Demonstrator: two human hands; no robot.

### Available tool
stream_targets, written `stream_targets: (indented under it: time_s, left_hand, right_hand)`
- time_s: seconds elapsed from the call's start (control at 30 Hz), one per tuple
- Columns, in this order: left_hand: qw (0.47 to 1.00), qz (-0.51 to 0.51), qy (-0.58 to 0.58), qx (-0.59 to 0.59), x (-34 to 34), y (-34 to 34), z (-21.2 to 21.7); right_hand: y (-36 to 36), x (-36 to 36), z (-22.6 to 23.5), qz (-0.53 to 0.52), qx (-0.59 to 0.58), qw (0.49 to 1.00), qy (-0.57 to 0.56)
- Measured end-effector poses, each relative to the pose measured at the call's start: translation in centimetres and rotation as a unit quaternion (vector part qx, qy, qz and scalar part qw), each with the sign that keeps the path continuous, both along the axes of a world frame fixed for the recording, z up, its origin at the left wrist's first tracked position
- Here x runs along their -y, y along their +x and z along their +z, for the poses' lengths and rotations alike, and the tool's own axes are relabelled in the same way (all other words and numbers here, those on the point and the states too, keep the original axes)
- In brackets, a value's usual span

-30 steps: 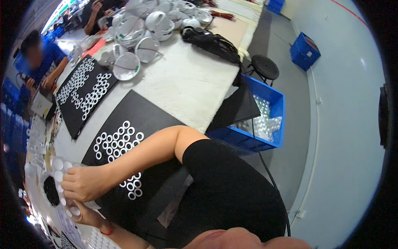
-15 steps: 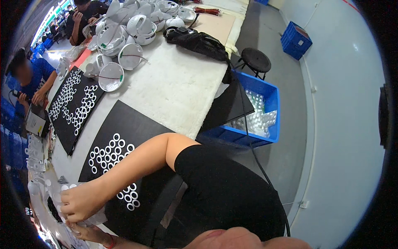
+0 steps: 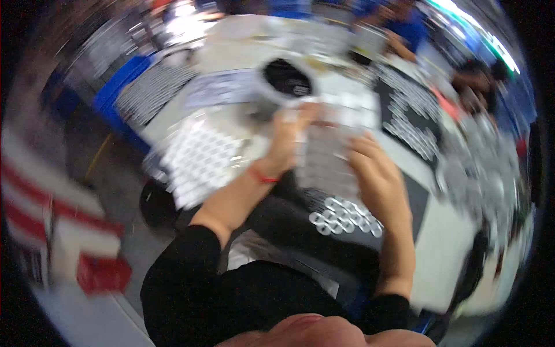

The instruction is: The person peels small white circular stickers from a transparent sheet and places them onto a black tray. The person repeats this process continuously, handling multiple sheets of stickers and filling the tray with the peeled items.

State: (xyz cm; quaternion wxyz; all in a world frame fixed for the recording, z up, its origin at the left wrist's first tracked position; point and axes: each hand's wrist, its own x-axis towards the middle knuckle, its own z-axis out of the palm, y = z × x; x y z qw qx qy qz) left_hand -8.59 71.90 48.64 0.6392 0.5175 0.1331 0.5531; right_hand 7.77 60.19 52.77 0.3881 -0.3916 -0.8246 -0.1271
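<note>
Head view: I am holding a translucent plastic sheet (image 3: 328, 159) above the far part of the black mat (image 3: 417, 194), my left hand (image 3: 283, 141) gripping its left edge and my right hand (image 3: 376, 170) curling its fingers on its right edge; blur is hiding how hard I am pressing. The sheet is looking thin, flat and greyish. On the mat's dull face, glossy white rings (image 3: 347, 218) are lying in a tight cluster. Left of the mat, white pieces in close rows (image 3: 202, 156) are sitting beside crinkly clear film. Beyond the mat, a round pale tub (image 3: 266, 107) is holding something black. To the mat's far right, a ring-covered black board (image 3: 399, 110) is lying near a heap of white rounded parts (image 3: 477, 170).

A pale tabletop (image 3: 429, 254) is running along the mat's right; a blue crate (image 3: 122, 81) is standing well beyond its left. My right forearm is having some sideways room over that tabletop, while the tub is standing just beside my left fingers.
</note>
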Motion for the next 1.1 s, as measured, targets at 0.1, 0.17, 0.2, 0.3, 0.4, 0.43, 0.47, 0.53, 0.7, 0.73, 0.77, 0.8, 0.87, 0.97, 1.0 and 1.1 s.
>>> stream_targets:
  time_s: [0.1,0.17,0.2,0.3,0.4,0.43,0.47,0.53,0.7,0.73,0.77,0.8,0.87,0.97,1.0,1.1]
  left_hand:
    - [0.995,0.096,0.008,0.003,-1.4,-1.2,-0.3]
    - [0.996,0.063,-0.014,0.061,-1.6,-1.7,0.0]
    - [0.995,0.057,-0.025,0.076,-1.7,-1.7,0.1]
    - [0.992,0.110,0.003,0.068,-2.0,-2.5,0.3]
    - [0.987,0.146,0.013,0.065,-2.4,-2.8,0.3]
    - [0.984,0.164,0.011,0.063,-2.4,-3.1,0.3]
    - [0.982,0.180,0.008,0.061,-2.5,-3.3,0.4]
    - [0.981,0.185,0.006,0.061,-3.4,-3.3,-0.2]
    - [0.974,0.191,-0.027,0.120,-3.5,-3.2,0.5]
    - [0.975,0.208,-0.014,0.082,-4.0,-3.9,-0.1]
    - [0.975,0.180,-0.051,0.122,-3.7,-3.5,0.1]
    - [0.968,0.210,-0.039,0.131,-3.9,-3.5,0.2]
    - [0.971,0.205,-0.014,0.123,-3.9,-3.8,0.1]
    - [0.975,0.194,0.004,0.107,-4.3,-3.8,-0.3]
    - [0.974,0.204,0.004,0.101,-4.3,-3.8,-0.2]
    - [0.970,0.228,0.007,0.085,-4.5,-3.7,-0.3]
  right_hand:
    - [-1.0,0.3,1.1,-0.009,-0.089,0.996,-0.017]
    - [-0.1,0.2,1.1,-0.032,-0.096,0.995,0.004]
    - [0.6,0.4,1.5,-0.037,-0.072,0.997,0.009]
    - [2.0,0.0,1.4,-0.087,-0.093,0.992,0.015]
    - [3.1,-0.2,1.4,-0.150,-0.102,0.983,0.016]
    - [3.5,-0.2,1.5,-0.173,-0.114,0.978,0.006]
    - [4.0,-0.4,1.6,-0.168,-0.101,0.981,0.011]
    - [5.5,-0.7,1.2,-0.185,-0.116,0.976,0.016]
    - [6.9,-1.9,0.7,-0.175,-0.184,0.967,-0.013]
    - [6.9,-2.7,0.2,-0.159,-0.217,0.961,-0.060]
    - [6.7,-3.0,0.3,-0.167,-0.205,0.961,-0.080]
    - [6.5,-3.7,-0.1,-0.171,-0.208,0.958,-0.101]
    - [6.3,-4.8,-1.2,-0.137,-0.237,0.948,-0.164]
    - [8.0,-6.7,-4.4,-0.131,-0.224,0.935,-0.241]
    - [8.1,-7.0,-4.8,-0.143,-0.180,0.935,-0.270]
    - [7.9,-7.6,-5.7,-0.145,-0.096,0.910,-0.376]
